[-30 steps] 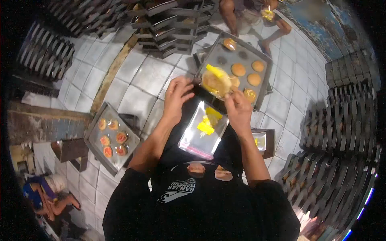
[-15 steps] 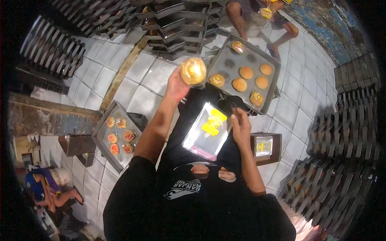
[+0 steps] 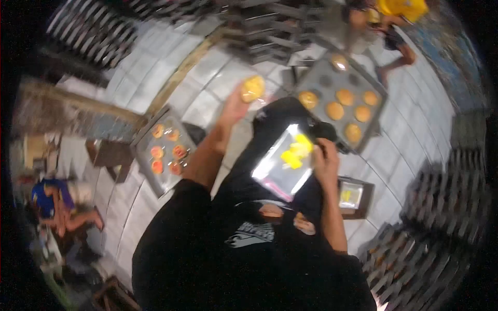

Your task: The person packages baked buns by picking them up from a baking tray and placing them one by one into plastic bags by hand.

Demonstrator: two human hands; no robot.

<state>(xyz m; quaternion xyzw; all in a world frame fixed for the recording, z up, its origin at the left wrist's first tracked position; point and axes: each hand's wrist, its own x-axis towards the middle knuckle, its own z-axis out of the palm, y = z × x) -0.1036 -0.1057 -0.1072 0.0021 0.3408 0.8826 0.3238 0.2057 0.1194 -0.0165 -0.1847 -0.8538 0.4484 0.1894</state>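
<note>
My left hand (image 3: 235, 110) is closed around a yellow-topped bun (image 3: 252, 89) in a clear plastic bag, held out over the floor beside my knee. A stack of clear plastic bags (image 3: 275, 168) with yellow printing lies on my lap. Beside its right edge is my right hand (image 3: 327, 165), its fingers curled together; blur hides what they may hold. Beyond my knees, a metal baking tray (image 3: 340, 78) carries several golden buns (image 3: 345, 97), some with a shiny surface. On the left, another tray (image 3: 167, 182) bears several buns with reddish tops (image 3: 179, 151).
A small dark box (image 3: 367, 202) with a printed packet inside stands by my right leg. Stacked dark trays rise at the top (image 3: 272, 31) and the right (image 3: 441, 192). One person in yellow (image 3: 404, 9) sits at the top right, another in blue (image 3: 44, 199) at the lower left.
The view has swung, shifting most of the scene to the right and blurring it. The left hand still holds the bagged bun; the right stays beside the bags.
</note>
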